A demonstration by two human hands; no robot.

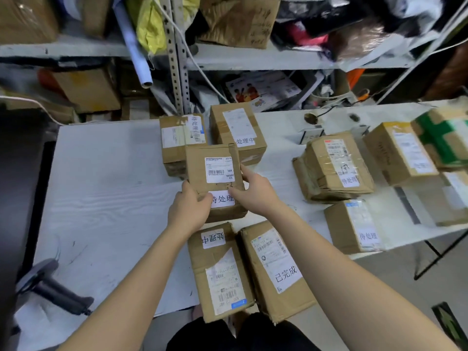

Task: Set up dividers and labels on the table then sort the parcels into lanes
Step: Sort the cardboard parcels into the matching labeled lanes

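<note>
I hold a brown cardboard parcel [215, 173] with a barcode label and a white handwritten sticker above the middle of the white table [106, 198]. My left hand [188, 210] grips its lower left corner and my right hand [253, 191] grips its right edge. Two parcels [182, 138] [238, 130] lie behind it. Two more, one [220, 272] and the other [276, 267], lie at the near edge under my forearms. Several labelled parcels [336, 168] sit at the right. No dividers can be made out.
A grey handheld scanner [50, 285] lies at the table's near left corner. Metal shelving [177, 54] packed with boxes and bags runs behind the table. A small dark object [310, 119] and a cable lie at the far right of the table.
</note>
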